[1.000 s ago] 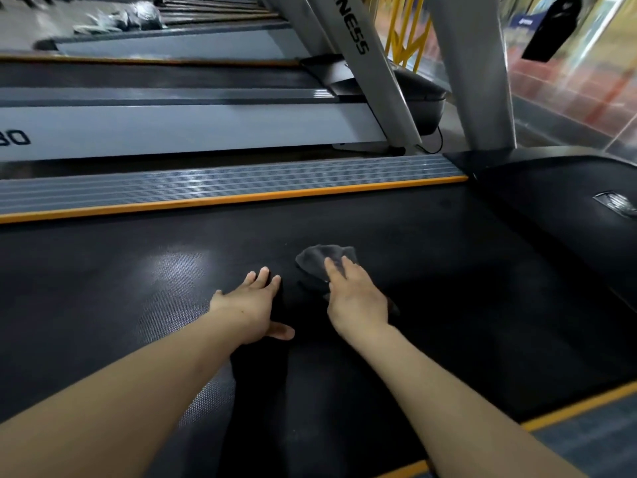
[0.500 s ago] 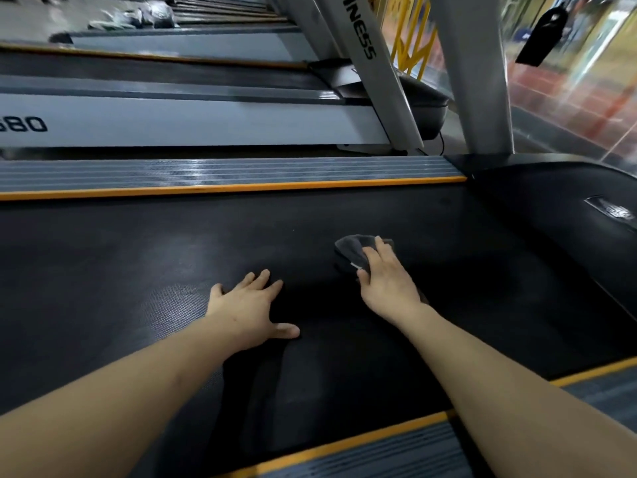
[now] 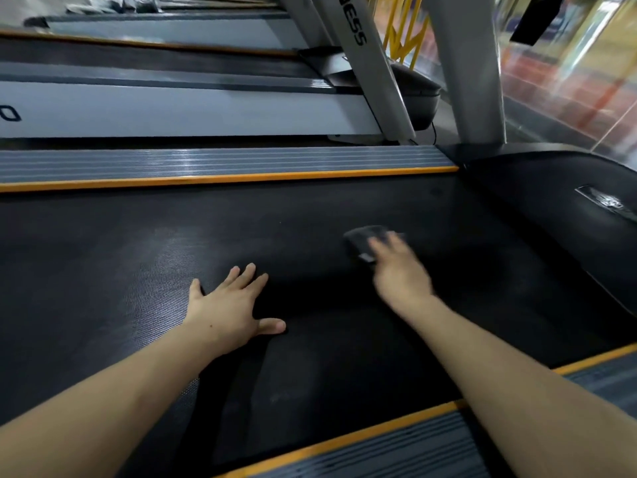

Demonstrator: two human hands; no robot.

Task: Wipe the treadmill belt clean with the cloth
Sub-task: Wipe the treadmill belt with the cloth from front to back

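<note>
The black textured treadmill belt [image 3: 120, 263] fills the middle of the head view. A dark grey cloth [image 3: 362, 239] lies on the belt at centre right, pressed down under the fingers of my right hand [image 3: 400, 274], which is blurred. My left hand [image 3: 231, 305] rests flat on the belt to the left of it, fingers spread, holding nothing. Most of the cloth is hidden beneath my right hand.
Grey ribbed side rails with orange trim border the belt at the far side [image 3: 220, 165] and the near side [image 3: 396, 446]. The black motor cover [image 3: 551, 208] rises at the right. Grey uprights [image 3: 465, 74] and a neighbouring treadmill [image 3: 172, 112] stand beyond.
My right hand has slid the cloth to the right along the belt, away from my left hand. My left hand has stayed planted, fingers spreading a little.
</note>
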